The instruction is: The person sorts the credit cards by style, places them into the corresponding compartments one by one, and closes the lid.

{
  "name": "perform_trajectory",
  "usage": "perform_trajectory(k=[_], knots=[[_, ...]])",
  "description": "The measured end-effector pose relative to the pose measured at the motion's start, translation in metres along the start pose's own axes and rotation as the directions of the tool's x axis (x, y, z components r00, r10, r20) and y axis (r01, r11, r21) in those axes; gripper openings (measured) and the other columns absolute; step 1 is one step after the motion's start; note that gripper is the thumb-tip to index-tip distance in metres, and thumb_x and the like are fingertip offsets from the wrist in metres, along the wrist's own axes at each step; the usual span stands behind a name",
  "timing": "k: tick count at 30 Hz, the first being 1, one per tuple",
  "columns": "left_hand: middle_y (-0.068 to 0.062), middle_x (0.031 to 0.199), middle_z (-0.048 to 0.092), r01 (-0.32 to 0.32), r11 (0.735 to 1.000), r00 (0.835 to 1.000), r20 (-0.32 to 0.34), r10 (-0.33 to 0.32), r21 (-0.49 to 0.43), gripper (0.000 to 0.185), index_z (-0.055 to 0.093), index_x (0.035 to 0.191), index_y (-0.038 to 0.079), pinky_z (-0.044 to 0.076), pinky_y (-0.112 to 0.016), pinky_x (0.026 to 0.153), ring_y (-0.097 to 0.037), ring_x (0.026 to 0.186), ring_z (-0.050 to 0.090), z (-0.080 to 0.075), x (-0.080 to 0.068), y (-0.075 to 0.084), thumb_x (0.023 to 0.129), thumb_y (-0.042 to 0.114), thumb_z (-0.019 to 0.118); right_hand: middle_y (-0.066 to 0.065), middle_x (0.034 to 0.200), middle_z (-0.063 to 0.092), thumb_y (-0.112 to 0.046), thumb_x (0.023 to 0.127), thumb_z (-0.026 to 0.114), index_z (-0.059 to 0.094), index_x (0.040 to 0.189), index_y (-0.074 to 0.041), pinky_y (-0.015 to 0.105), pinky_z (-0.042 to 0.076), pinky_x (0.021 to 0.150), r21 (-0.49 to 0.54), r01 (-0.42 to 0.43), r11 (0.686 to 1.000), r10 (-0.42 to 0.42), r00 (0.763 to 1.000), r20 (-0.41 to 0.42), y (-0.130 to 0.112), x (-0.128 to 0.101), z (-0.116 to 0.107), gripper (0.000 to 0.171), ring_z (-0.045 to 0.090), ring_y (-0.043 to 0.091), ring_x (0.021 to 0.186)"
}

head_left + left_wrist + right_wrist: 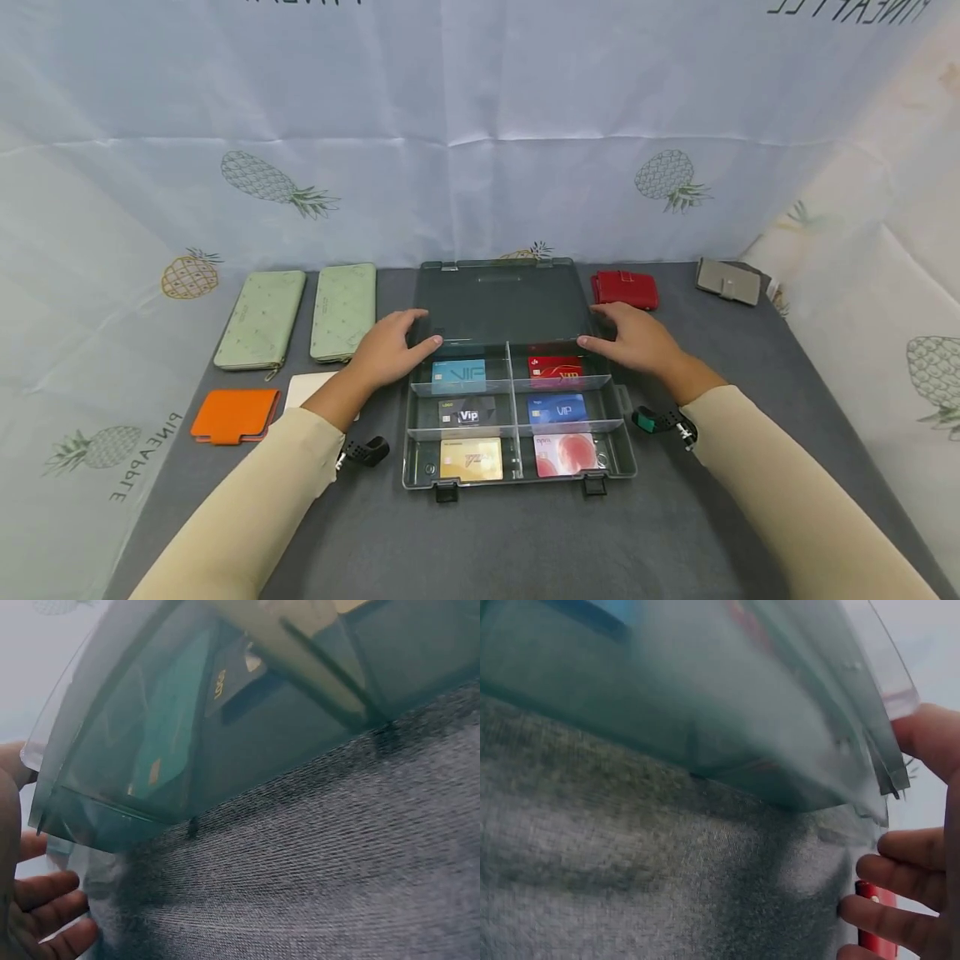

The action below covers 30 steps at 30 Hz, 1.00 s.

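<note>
A grey see-through divided box [462, 433] lies on the table, its lid [502, 300] tipped back. Several cards lie in its compartments: a light-blue card [459, 375], a red VIP card [555, 369], a black card [467, 410], a blue card [557, 408], a gold card [471, 460] and a pink card [566, 455]. At the left edge, where lid and box meet, is my left hand [392, 348], thumb at the corner, fingers loosely spread. My right hand [637, 340] mirrors it on the right; in its wrist view the thumb touches a clear corner.
Two green wallets [261, 321] and an orange card holder [234, 413] lie left, beside a cream one [303, 387] partly behind my left arm. Back right are a red wallet [626, 289] and a grey wallet [727, 282]. A pineapple-print curtain [480, 192] hangs behind.
</note>
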<state>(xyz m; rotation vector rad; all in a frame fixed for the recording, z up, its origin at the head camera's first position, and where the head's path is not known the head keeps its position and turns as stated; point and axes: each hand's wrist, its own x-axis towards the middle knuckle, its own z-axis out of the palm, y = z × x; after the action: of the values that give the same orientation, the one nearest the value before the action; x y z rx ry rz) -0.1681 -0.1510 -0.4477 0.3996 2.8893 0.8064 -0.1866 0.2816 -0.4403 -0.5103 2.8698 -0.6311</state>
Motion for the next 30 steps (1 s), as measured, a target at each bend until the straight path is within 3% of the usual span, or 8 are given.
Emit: perform_trajectory(k=[9, 14, 18, 21, 26, 30], knots=[[-0.027, 0.152, 0.054, 0.026, 0.999, 1.000, -0.007, -0.026, -0.043, 0.082, 0.040, 0.163, 0.000, 0.044, -0.063, 0.111, -0.043, 0.136, 0.056, -0.001, 0.001, 0.003, 0.103, 0.049, 0.067, 0.031, 0.146, 0.057, -0.040, 0.099, 0.071, 0.050, 0.151, 0.009, 0.064, 0.049, 0.106, 0.103, -0.015, 0.995, 0.015, 1.000, -0.001, -0.002, 0.003, 0.000, 0.075, 0.060, 0.046, 0.126], [-0.026, 0.145, 0.058, 0.026, 0.997, 0.996, -0.085, -0.032, -0.079, 0.092, 0.034, 0.166, 0.002, 0.051, -0.061, 0.100, -0.042, 0.125, 0.061, -0.003, -0.002, 0.008, 0.097, 0.046, 0.074, 0.029, 0.144, 0.058, -0.034, 0.096, 0.078, 0.050, 0.151, 0.006, 0.062, 0.055, 0.098, 0.147, -0.007, 0.989, 0.015, 0.999, -0.050, -0.004, -0.001, -0.002, 0.074, 0.064, 0.045, 0.121], [-0.022, 0.152, 0.056, 0.026, 0.988, 0.986, -0.158, -0.050, -0.150, 0.093, 0.029, 0.168, 0.002, 0.053, -0.059, 0.094, -0.039, 0.125, 0.062, -0.005, -0.009, 0.012, 0.098, 0.041, 0.075, 0.026, 0.145, 0.058, -0.027, 0.097, 0.078, 0.052, 0.151, 0.004, 0.060, 0.058, 0.092, 0.185, 0.016, 0.983, 0.004, 0.994, -0.105, -0.007, -0.008, -0.006, 0.068, 0.066, 0.043, 0.118], [-0.018, 0.155, 0.054, 0.014, 0.970, 0.976, -0.206, -0.065, -0.244, 0.084, 0.032, 0.168, 0.004, 0.054, -0.057, 0.093, -0.036, 0.126, 0.062, -0.009, -0.016, 0.014, 0.101, 0.036, 0.072, 0.023, 0.144, 0.061, -0.025, 0.100, 0.076, 0.054, 0.151, 0.002, 0.058, 0.058, 0.091, 0.227, 0.028, 0.974, 0.005, 0.990, -0.141, -0.010, -0.017, -0.011, 0.062, 0.068, 0.039, 0.114], [-0.014, 0.152, 0.057, -0.052, 0.908, 0.968, -0.244, -0.057, -0.416, 0.061, 0.043, 0.162, 0.009, 0.053, -0.054, 0.099, -0.032, 0.126, 0.063, -0.017, -0.028, 0.015, 0.109, 0.033, 0.062, 0.017, 0.134, 0.069, -0.025, 0.102, 0.074, 0.062, 0.146, -0.002, 0.048, 0.057, 0.088, 0.262, 0.054, 0.964, -0.004, 0.983, -0.185, -0.013, -0.033, -0.021, 0.052, 0.069, 0.030, 0.107], [-0.014, 0.149, 0.057, -0.091, 0.881, 0.970, -0.243, -0.028, -0.465, 0.051, 0.046, 0.155, 0.009, 0.052, -0.054, 0.100, -0.032, 0.125, 0.066, -0.023, -0.043, 0.015, 0.112, 0.035, 0.055, 0.012, 0.123, 0.074, -0.024, 0.103, 0.073, 0.068, 0.140, -0.005, 0.036, 0.054, 0.083, 0.281, 0.062, 0.958, -0.007, 0.982, -0.191, -0.013, -0.048, -0.028, 0.043, 0.068, 0.025, 0.104]])
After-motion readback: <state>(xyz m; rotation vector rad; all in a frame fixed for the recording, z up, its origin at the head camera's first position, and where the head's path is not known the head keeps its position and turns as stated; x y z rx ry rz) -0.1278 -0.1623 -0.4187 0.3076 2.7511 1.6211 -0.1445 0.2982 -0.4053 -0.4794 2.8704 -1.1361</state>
